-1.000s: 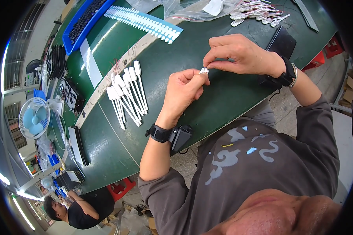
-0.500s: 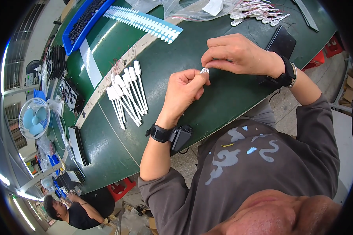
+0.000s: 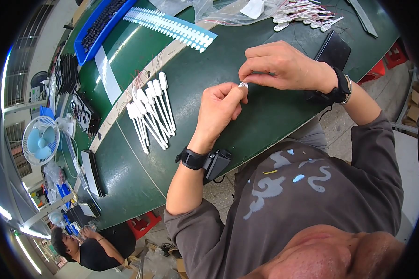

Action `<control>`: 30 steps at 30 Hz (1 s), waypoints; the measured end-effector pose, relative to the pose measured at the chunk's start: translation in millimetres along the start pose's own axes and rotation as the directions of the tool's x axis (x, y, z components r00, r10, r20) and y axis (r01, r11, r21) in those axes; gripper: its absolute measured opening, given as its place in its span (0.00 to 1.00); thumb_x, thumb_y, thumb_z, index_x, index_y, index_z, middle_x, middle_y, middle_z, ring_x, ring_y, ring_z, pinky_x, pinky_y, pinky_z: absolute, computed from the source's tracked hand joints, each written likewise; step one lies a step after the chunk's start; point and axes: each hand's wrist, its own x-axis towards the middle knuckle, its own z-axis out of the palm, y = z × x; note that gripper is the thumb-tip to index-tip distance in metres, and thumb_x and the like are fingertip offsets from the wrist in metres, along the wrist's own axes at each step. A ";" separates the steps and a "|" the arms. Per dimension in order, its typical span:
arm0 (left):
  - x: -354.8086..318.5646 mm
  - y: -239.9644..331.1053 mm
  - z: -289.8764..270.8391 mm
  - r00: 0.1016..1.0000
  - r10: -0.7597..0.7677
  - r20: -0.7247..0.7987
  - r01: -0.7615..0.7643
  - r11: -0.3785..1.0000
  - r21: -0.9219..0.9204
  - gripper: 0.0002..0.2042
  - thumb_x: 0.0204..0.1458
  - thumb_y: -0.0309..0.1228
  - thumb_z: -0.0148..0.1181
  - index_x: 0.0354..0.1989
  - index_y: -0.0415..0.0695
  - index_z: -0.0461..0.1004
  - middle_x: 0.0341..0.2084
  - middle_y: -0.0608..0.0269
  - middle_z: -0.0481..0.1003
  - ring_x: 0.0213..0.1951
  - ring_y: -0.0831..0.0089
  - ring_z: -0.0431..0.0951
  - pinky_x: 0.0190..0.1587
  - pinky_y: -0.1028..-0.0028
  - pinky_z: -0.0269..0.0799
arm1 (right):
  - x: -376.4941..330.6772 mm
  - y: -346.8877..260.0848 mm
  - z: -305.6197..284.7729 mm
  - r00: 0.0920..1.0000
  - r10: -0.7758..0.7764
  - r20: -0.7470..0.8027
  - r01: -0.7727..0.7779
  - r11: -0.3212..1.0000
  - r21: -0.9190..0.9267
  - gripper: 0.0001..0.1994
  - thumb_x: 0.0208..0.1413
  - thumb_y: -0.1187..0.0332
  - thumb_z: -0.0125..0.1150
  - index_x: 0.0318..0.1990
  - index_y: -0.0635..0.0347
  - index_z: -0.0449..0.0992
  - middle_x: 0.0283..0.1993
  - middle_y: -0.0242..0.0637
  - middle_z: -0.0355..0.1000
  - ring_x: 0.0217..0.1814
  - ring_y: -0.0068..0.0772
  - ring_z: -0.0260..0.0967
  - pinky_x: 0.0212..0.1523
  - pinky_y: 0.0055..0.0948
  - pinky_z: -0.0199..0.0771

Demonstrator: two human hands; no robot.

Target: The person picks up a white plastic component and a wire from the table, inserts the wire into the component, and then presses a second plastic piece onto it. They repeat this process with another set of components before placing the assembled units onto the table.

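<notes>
Above the green table, my left hand [image 3: 221, 106] pinches a small whitish part [image 3: 243, 85] between thumb and forefinger. Most of that part is covered by the fingers, so its kind does not show. My right hand [image 3: 281, 66] meets it from the right, thumb and forefinger pressed together right at the part. Whatever those fingertips grip is too small to make out. Left of my hands lies a group of white paddle-shaped pieces with long stems [image 3: 149, 111], thin dark and red wires at their upper ends.
Farther back lie a blue sheet with rows of white stickers [image 3: 172, 29], a blue tray [image 3: 81, 56] of small black parts, and a pile of small clear-white pieces with red wires [image 3: 307, 15]. A black flat object [image 3: 334, 50] sits beyond my right wrist. A co-worker [image 3: 95, 249] sits lower left.
My left hand and wrist have shifted very slightly, and the whitish part has turned a little between the fingers. The right hand stays nearly in place.
</notes>
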 end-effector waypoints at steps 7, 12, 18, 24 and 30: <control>0.3 1.2 0.7 1.000 -0.015 -0.017 0.014 0.997 -0.077 0.14 0.56 0.34 0.56 0.19 0.40 0.73 0.11 0.72 0.66 0.15 0.86 0.63 0.20 0.80 0.53 | 0.2 -1.5 0.0 1.000 -0.003 0.003 0.003 1.000 -0.004 0.06 0.51 0.74 0.66 0.35 0.57 0.76 0.28 0.33 0.64 0.27 0.37 0.66 0.25 0.33 0.65; -0.5 1.0 -1.0 0.999 -0.006 -0.036 0.003 0.996 -0.087 0.15 0.56 0.34 0.56 0.19 0.41 0.73 0.10 0.72 0.66 0.14 0.86 0.62 0.19 0.80 0.52 | 1.8 -3.3 1.0 0.999 -0.031 -0.026 0.030 0.999 -0.018 0.06 0.49 0.75 0.66 0.35 0.57 0.76 0.28 0.33 0.64 0.27 0.37 0.67 0.25 0.33 0.65; -0.6 1.8 0.7 0.998 -0.011 -0.057 0.004 0.994 -0.111 0.15 0.56 0.34 0.55 0.19 0.41 0.72 0.10 0.72 0.65 0.14 0.86 0.62 0.18 0.79 0.51 | -0.9 -6.2 4.7 0.998 -0.009 -0.068 0.007 0.999 -0.033 0.08 0.47 0.77 0.67 0.35 0.57 0.75 0.27 0.34 0.65 0.28 0.38 0.68 0.25 0.34 0.65; -1.8 4.7 0.0 0.999 -0.025 -0.045 0.019 0.991 -0.130 0.15 0.56 0.35 0.55 0.19 0.41 0.72 0.10 0.73 0.64 0.14 0.86 0.62 0.18 0.80 0.50 | -3.3 -7.4 10.5 0.993 0.018 -0.118 -0.019 1.000 -0.011 0.08 0.46 0.78 0.67 0.34 0.58 0.75 0.27 0.34 0.66 0.27 0.37 0.68 0.25 0.33 0.65; -2.3 4.8 -1.3 0.997 0.007 -0.077 -0.018 0.991 -0.132 0.15 0.56 0.34 0.56 0.19 0.41 0.72 0.10 0.72 0.65 0.14 0.86 0.62 0.18 0.80 0.50 | -2.3 -14.5 12.1 0.967 0.234 -0.104 -0.215 0.962 0.166 0.06 0.49 0.78 0.65 0.33 0.60 0.75 0.27 0.31 0.68 0.24 0.27 0.63 0.24 0.27 0.60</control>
